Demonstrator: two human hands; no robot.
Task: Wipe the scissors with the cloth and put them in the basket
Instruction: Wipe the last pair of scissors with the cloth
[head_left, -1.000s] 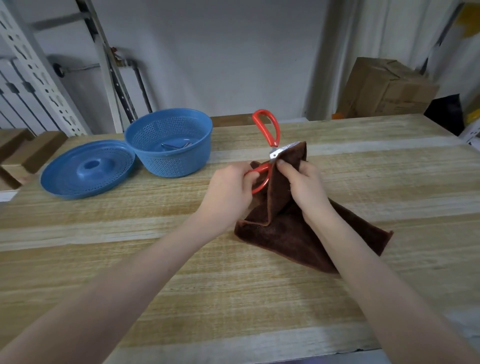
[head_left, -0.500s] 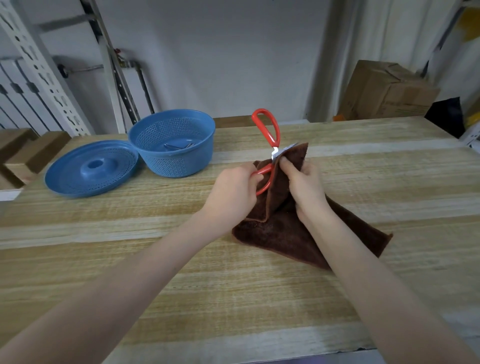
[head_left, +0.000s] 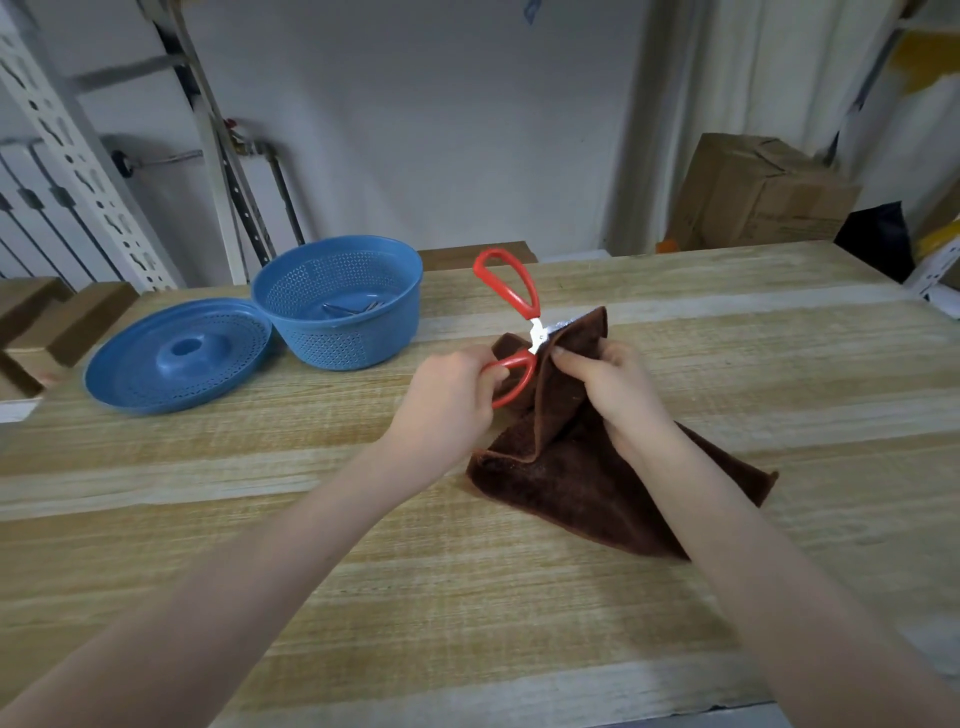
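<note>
Red-handled scissors are held above the wooden table, handles spread apart, one loop pointing up. My left hand grips the lower red loop. My right hand pinches a fold of the brown cloth around the blades, which are mostly hidden inside it; only a bit of metal shows near the pivot. The rest of the cloth trails on the table. The blue perforated basket stands to the left at the back, with metal items lying in its bottom.
A blue perforated lid lies left of the basket. Cardboard boxes stand behind the table's far right edge, and metal racking rises at the back left. Wooden blocks sit at the far left.
Both hands stay in nearly the same place; the cloth-wrapped fingers of my right hand have shifted slightly along the blades. The view has tilted a little.
</note>
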